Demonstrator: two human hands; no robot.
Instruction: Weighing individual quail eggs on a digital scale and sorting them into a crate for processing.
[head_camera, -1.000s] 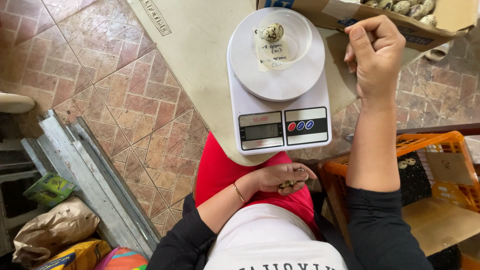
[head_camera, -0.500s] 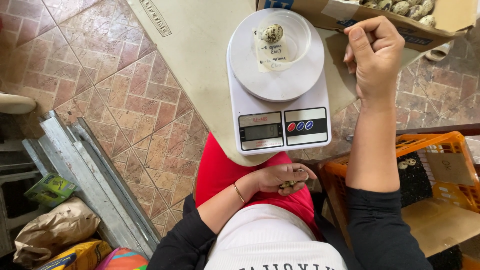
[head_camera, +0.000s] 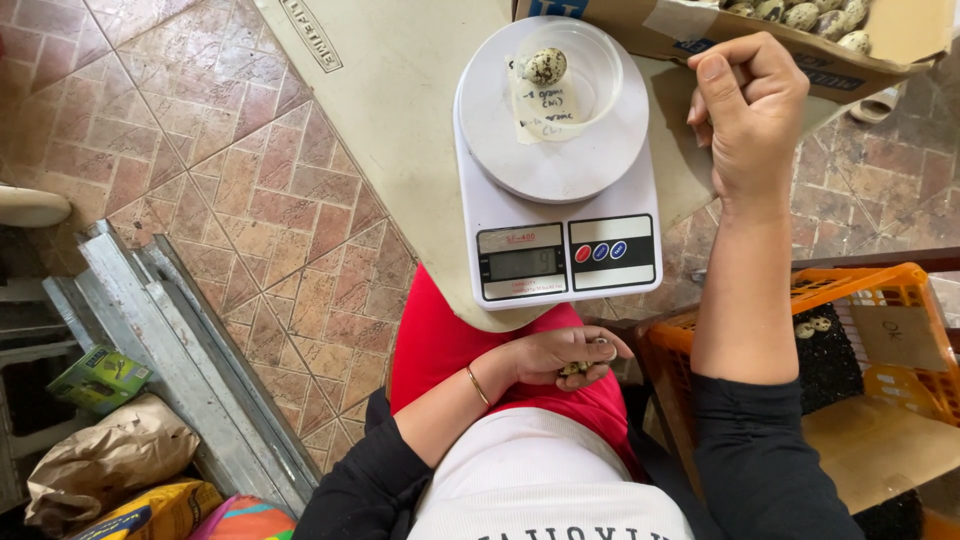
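Speckled eggs (head_camera: 800, 14) fill the cardboard box (head_camera: 700, 40) at far right, and we see one speckled egg (head_camera: 545, 66) in the clear cup (head_camera: 575, 75) on the white scale (head_camera: 560, 200). Our right hand (head_camera: 745, 115) hangs loosely curled beside the box, holding nothing we can see; our left hand (head_camera: 565, 357) rests on the red lap, closed around small eggs (head_camera: 578, 368). An orange crate (head_camera: 870, 330) sits right, a green carton (head_camera: 98, 375) near left.

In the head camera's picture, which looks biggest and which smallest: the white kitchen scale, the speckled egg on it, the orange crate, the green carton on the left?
1. White kitchen scale
2. Orange crate, though partly cut off and farther from the camera, so unsure against the scale
3. Green carton
4. Speckled egg
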